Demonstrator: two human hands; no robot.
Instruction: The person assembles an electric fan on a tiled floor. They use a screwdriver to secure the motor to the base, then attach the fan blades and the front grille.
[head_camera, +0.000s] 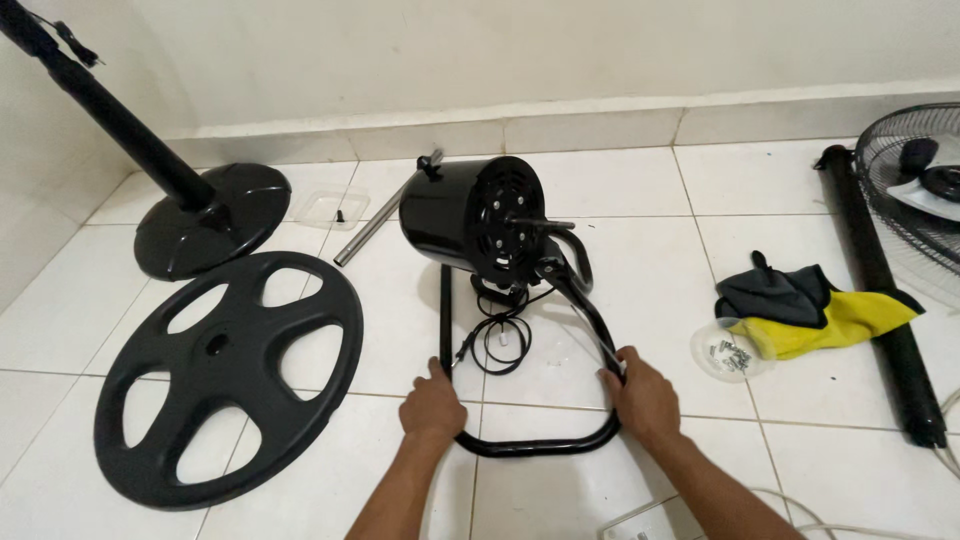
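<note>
A black fan motor housing (478, 222) stands on a black tubular U-shaped frame (535, 445) on the white tiled floor. My left hand (432, 405) grips the frame's left corner. My right hand (642, 398) grips its right corner, where the tube bends. A coiled black power cord (497, 338) lies on the floor inside the frame, under the motor. The motor's shaft points to the right.
A black round spoked base plate (225, 375) lies at left, beside a black stand with a domed foot (205, 220). A metal tube (372, 228) and a clear lid lie behind. At right are a yellow-and-grey cloth (810, 310), a bowl of screws (730, 350), a black pole (880, 290) and a fan grille (915, 190).
</note>
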